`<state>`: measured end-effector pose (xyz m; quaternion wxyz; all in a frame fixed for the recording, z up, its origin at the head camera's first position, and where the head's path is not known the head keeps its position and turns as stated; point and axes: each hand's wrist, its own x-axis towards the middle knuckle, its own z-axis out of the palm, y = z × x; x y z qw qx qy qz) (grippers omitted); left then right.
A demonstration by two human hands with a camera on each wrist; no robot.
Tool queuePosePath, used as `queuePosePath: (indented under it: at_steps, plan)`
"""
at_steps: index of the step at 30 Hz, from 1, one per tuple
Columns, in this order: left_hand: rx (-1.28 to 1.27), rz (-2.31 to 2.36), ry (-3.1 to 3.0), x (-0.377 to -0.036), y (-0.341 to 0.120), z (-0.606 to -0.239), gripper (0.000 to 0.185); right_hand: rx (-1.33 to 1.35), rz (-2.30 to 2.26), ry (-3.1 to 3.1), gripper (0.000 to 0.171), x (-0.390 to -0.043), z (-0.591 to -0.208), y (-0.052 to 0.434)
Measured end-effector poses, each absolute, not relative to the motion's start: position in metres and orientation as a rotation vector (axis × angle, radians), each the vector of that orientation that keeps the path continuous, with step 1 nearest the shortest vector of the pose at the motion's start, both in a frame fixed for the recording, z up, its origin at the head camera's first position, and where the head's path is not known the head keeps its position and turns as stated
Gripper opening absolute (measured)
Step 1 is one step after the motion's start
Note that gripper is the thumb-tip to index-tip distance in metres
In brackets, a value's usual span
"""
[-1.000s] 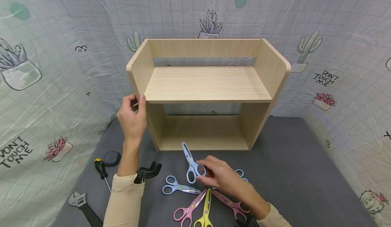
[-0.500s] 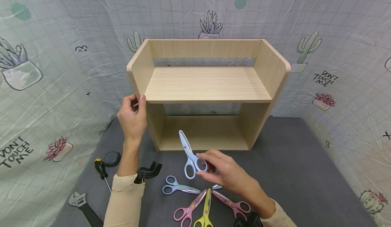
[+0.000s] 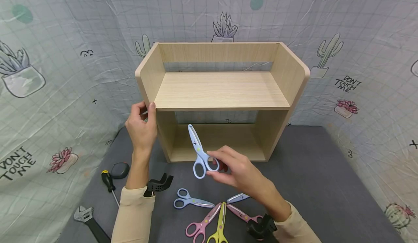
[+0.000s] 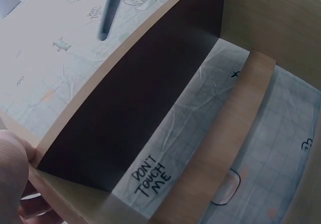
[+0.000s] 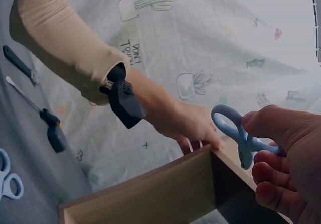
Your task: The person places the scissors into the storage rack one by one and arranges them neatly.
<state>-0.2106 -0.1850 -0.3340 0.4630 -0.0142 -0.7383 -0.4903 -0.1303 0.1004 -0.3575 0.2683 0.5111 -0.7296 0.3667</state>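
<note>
A two-tier wooden shelf (image 3: pixel 222 90) stands upright on the grey table. My left hand (image 3: pixel 142 130) grips the front edge of its left side panel, with the thumb at the end of the middle board. In the left wrist view, only part of this hand (image 4: pixel 12 169) shows at the shelf's corner. My right hand (image 3: pixel 240 168) pinches light blue scissors (image 3: pixel 200 153) by one finger loop, blades pointing up, in front of the lower compartment. The right wrist view shows the thumb on the loop of these scissors (image 5: pixel 244 138); several fingers are curled below.
Below my right hand, blue scissors (image 3: pixel 192 201), pink scissors (image 3: pixel 203 223) and yellow scissors (image 3: pixel 221 225) lie fanned out; more pink scissors (image 3: pixel 240 213) and blue scissors (image 3: pixel 237 198) are partly hidden by my arm. At left lie a screwdriver (image 3: pixel 107 180), a dark rounded object (image 3: pixel 119 170) and an adjustable wrench (image 3: pixel 89 221).
My right hand has lifted the light blue scissors up and slightly left, from just above the table to before the lower compartment. The left hand has stayed on the shelf.
</note>
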Motion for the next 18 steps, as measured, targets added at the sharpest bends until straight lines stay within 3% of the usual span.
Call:
queuePosePath:
  at_steps: [9, 18]
  plan:
    - [-0.017, -1.189, -1.813, -0.212, -0.184, -0.335, 0.031, 1.329, 0.983, -2.014, 0.048, -0.144, -0.337, 0.092]
    - [-0.015, -1.178, -1.801, -0.212, -0.183, -0.335, 0.03, 1.286, 0.959, -2.017, 0.045, -0.166, -0.32, 0.08]
